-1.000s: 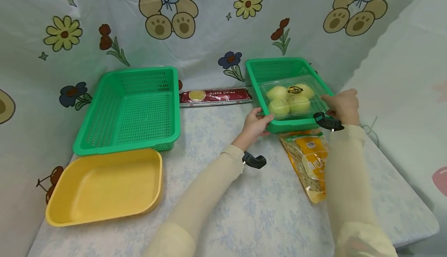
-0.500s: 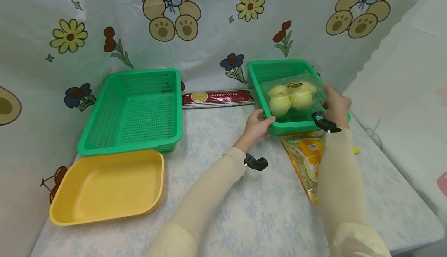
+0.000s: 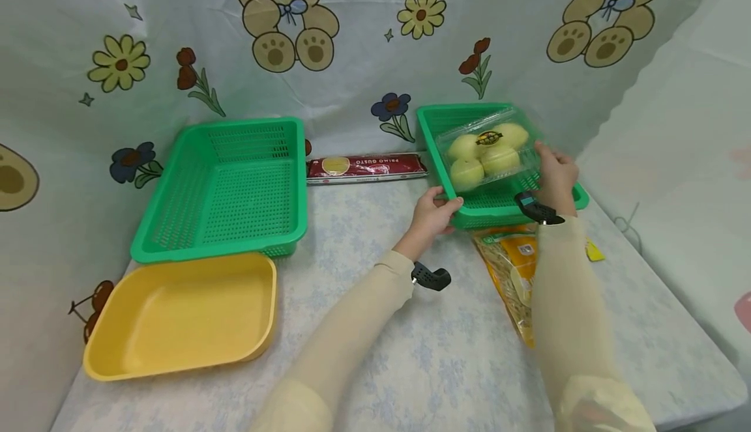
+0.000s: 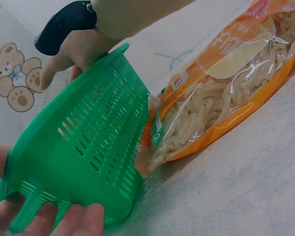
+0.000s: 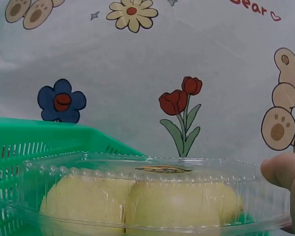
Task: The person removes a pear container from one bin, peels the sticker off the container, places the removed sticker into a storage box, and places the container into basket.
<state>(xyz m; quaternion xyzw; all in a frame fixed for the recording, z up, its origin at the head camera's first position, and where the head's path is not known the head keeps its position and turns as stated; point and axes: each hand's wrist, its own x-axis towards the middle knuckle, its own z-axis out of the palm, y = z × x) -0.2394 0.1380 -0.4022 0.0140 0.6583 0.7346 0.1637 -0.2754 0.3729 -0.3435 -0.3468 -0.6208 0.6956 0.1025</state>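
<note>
A clear plastic clamshell of yellow pears [image 3: 485, 152] [image 5: 137, 196] is lifted and tilted above the right green basket [image 3: 494, 207]. My right hand [image 3: 554, 171] grips its right edge; a fingertip [image 5: 285, 172] shows by the lid in the right wrist view. At the basket's near left corner my left hand [image 3: 433, 212] holds the rim, fingers [image 4: 64, 221] curled under the basket's green wall [image 4: 88, 147]. A bag of noodles [image 3: 513, 262] [image 4: 226, 93] lies on the table just in front of the basket, its end tucked against the basket wall.
A second green basket [image 3: 225, 187] stands at the left with a yellow tray [image 3: 176, 315] in front of it. A dark red packet [image 3: 366, 166] lies by the back cloth between the baskets. Printed cloth walls [image 3: 352, 47] close the back and sides.
My right hand has raised the pear clamshell out of the right basket and tilted it up. My left hand has stayed on the basket's corner.
</note>
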